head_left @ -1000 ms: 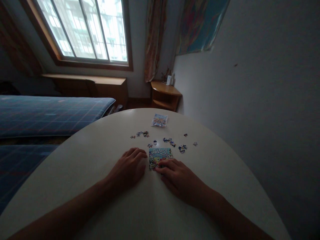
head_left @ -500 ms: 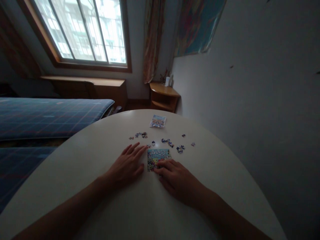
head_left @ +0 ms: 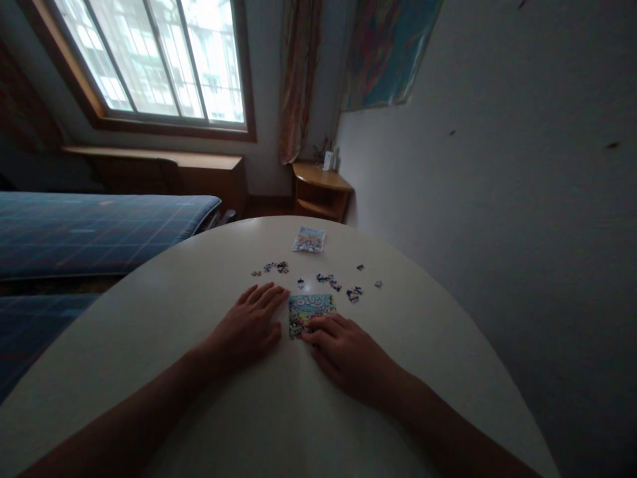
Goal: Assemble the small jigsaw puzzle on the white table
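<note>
A small jigsaw puzzle [head_left: 309,307] with a colourful cartoon print and light lettering along its top lies flat on the white table. Over its lower right part sit the bent fingers of my right hand [head_left: 343,345], closed at its edge and hiding that corner. To the left of the puzzle, my left hand [head_left: 253,322] rests palm down with its fingers stretched out. Its fingertips reach the upper left corner. Loose puzzle pieces lie just beyond: a single piece [head_left: 300,283], a middle group [head_left: 328,282] and a right group [head_left: 354,293].
More pieces [head_left: 277,267] lie farther left, and lone pieces [head_left: 378,284] at the right. A printed square packet [head_left: 309,239] is near the far edge of the round table [head_left: 423,312]. A plaid mattress [head_left: 99,232] stands left, a corner shelf [head_left: 323,176] behind, a wall right.
The view has shifted slightly, moving everything a little left. The small piece by my left fingertips is now mostly covered by them. My right hand stays at the puzzle's lower right.
</note>
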Demonstrator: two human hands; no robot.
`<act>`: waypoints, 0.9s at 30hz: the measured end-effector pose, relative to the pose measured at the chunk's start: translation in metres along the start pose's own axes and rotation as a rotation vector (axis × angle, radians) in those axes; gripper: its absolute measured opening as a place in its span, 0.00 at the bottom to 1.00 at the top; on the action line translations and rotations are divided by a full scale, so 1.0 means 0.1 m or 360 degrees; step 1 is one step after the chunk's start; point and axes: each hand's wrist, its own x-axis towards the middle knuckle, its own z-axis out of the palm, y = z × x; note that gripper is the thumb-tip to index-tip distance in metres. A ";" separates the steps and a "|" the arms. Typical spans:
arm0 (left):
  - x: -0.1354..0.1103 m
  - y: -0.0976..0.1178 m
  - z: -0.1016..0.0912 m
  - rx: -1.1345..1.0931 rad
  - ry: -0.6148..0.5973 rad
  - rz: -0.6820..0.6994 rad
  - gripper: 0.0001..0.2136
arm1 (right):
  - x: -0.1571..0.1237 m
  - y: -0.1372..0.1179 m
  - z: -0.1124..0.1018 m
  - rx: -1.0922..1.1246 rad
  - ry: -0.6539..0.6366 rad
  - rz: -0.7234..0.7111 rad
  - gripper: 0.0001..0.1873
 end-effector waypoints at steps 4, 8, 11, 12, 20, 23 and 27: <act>-0.04 0.01 -0.04 0.0010 0.0164 -0.0017 0.19 | -0.01 -0.01 -0.01 -0.0017 -0.0029 0.0036 0.14; -0.11 -0.01 -0.12 -0.0058 0.0224 0.0057 0.13 | -0.02 0.00 -0.02 -0.0009 -0.0051 0.0075 0.15; -0.17 0.04 -0.20 -0.0220 0.0167 0.0235 0.10 | -0.03 0.01 -0.03 0.0014 -0.0048 0.0084 0.17; -0.19 0.07 -0.23 -0.0310 0.0128 0.0329 0.09 | -0.03 0.02 -0.03 0.0025 -0.0040 0.0077 0.17; -0.15 0.15 -0.18 -0.0603 0.0148 0.0558 0.13 | -0.02 0.04 -0.02 0.0024 0.0050 0.0055 0.16; -0.11 0.06 -0.13 -0.0562 0.0297 0.0463 0.11 | -0.02 0.02 0.00 0.0029 0.0093 0.0053 0.15; -0.08 0.01 -0.09 -0.0565 0.0282 0.0503 0.10 | -0.02 -0.02 0.03 0.0104 0.0118 0.0042 0.14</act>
